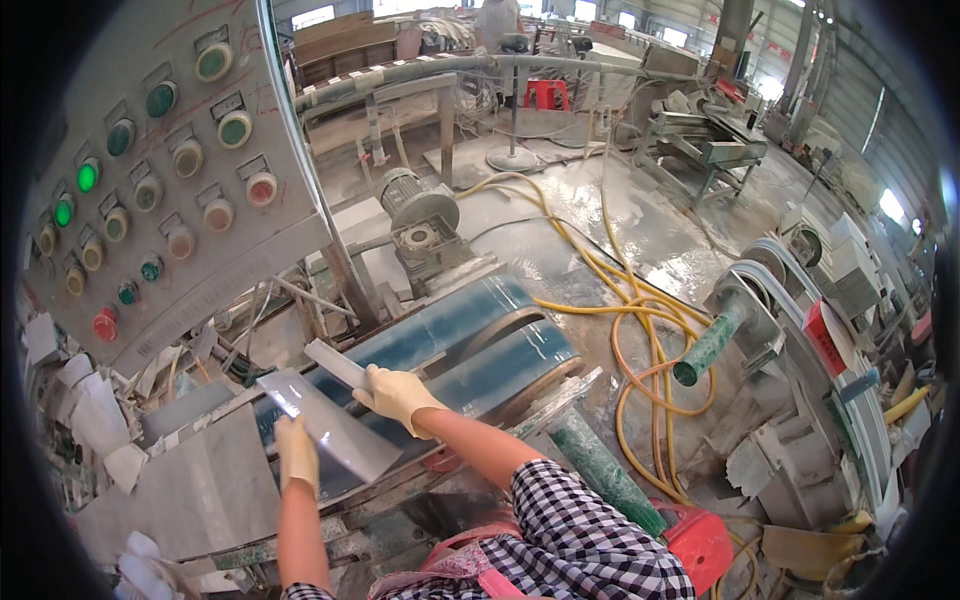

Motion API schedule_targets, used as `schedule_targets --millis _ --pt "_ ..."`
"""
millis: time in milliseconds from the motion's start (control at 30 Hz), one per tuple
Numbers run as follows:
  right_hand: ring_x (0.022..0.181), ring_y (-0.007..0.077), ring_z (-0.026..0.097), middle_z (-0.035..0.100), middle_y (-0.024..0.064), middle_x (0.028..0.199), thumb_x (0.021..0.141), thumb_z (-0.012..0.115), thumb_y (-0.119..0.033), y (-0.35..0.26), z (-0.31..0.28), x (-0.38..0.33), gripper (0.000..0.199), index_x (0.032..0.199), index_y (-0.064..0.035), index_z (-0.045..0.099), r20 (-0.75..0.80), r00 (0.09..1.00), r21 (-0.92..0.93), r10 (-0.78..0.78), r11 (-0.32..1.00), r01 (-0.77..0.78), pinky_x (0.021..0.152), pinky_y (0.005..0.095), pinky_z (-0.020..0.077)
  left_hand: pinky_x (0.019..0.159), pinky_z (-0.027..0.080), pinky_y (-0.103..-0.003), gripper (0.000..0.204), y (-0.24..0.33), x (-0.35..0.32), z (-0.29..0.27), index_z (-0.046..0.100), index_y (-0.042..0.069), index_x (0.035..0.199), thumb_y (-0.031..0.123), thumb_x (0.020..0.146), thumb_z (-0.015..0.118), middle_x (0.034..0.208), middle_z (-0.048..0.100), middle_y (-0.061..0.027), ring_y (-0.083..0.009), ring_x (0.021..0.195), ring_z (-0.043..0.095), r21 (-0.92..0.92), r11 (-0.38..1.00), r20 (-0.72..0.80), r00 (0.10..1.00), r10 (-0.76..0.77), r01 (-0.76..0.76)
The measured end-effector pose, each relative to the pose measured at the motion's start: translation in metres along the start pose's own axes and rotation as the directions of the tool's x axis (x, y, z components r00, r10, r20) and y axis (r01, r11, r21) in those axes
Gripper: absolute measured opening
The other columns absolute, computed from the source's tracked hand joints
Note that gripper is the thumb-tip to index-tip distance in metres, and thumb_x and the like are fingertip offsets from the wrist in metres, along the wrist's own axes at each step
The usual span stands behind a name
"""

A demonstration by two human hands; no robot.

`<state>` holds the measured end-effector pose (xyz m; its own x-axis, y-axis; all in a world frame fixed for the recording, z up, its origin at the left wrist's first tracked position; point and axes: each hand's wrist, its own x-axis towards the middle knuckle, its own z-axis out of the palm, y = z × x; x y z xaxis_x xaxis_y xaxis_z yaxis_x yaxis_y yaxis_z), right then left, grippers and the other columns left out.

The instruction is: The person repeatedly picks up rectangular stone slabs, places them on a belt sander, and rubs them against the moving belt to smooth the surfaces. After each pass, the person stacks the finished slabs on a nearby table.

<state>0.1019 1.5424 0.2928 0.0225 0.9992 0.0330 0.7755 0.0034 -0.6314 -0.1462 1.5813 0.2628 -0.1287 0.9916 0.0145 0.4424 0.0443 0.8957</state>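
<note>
My left hand (297,455), in a pale glove, is closed on the near edge of a shiny grey rectangular tile (345,430). The tile lies tilted over the blue conveyor belts. Further right, my right hand (400,396), gloved too, grips the end of a narrow grey tile strip (336,362), with its thumb on top. Both pieces are above the blue belt (470,340) and apart from each other. A larger grey slab (190,485) lies left of my left hand.
A control panel (160,180) with several buttons stands at the left, two of them lit green. Behind the belts sits a motor (415,205). Yellow hoses (640,300) coil over the wet floor. At right is a machine with a green roller (708,345); broken tile pieces (100,415) lie at far left.
</note>
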Motion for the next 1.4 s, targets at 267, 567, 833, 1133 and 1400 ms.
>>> schedule_targets --millis 267,567,833,1133,1400 --pt "0.095 0.0434 0.069 0.071 0.0265 0.101 0.082 0.075 -0.046 -0.008 -0.023 -0.01 0.063 0.113 0.0042 0.053 0.091 0.995 -0.036 -0.029 0.999 0.033 0.081 0.0479 0.0557 0.079 0.06 -0.035 0.028 0.027 -0.007 0.063 0.057 -0.001 0.126 0.013 0.103 0.049 0.11 0.066 -0.0122 -0.0228 0.09 0.07 -0.567 0.766 0.415 0.908 -0.052 0.303" --pt "0.098 0.0437 0.069 0.07 0.0278 0.104 0.08 0.07 -0.017 -0.005 -0.009 0.0 0.043 0.112 0.0051 0.051 0.111 0.992 -0.021 0.059 0.998 -0.057 0.084 0.049 0.0563 0.118 0.034 -0.044 0.071 0.096 0.046 0.051 0.048 0.011 0.147 0.002 0.079 0.068 0.146 0.053 -0.0134 -0.0274 0.142 0.043 0.633 0.01 0.657 0.544 0.522 -0.774" --pt "0.089 0.0436 0.07 0.071 0.0267 0.095 0.075 0.073 -0.019 0.008 -0.009 -0.004 0.05 0.114 0.0064 0.053 0.165 0.977 -0.037 -0.137 0.989 0.145 0.076 0.0487 0.0576 0.115 0.035 -0.046 0.025 0.116 0.042 0.061 0.075 0.009 0.087 0.021 0.066 0.08 0.096 0.073 -0.0146 -0.0313 0.11 0.066 0.506 0.01 0.826 0.488 0.282 -0.863" --pt "0.095 0.0419 0.068 0.07 0.0237 0.103 0.069 0.08 -0.03 0.001 -0.023 -0.011 0.072 0.128 0.0001 0.053 0.639 0.594 0.037 -0.489 0.791 0.61 0.082 0.0477 0.0537 0.118 0.031 -0.048 0.065 0.043 -0.046 -0.026 0.071 0.001 0.112 0.047 0.068 0.086 0.112 0.07 -0.0202 -0.0365 0.112 0.063 0.508 0.625 0.663 0.732 0.157 -0.593" --pt "0.098 0.0427 0.067 0.067 0.0228 0.107 0.075 0.078 -0.027 -0.012 -0.044 -0.043 0.072 0.132 0.0019 0.046 0.522 0.688 -0.128 -0.505 0.751 0.648 0.082 0.0484 0.0546 0.113 0.034 -0.034 0.047 -0.018 -0.066 -0.054 0.06 0.003 0.136 0.032 0.099 0.064 0.138 0.06 -0.0124 -0.0209 0.133 0.05 -0.135 0.991 0.316 0.949 0.02 0.025"
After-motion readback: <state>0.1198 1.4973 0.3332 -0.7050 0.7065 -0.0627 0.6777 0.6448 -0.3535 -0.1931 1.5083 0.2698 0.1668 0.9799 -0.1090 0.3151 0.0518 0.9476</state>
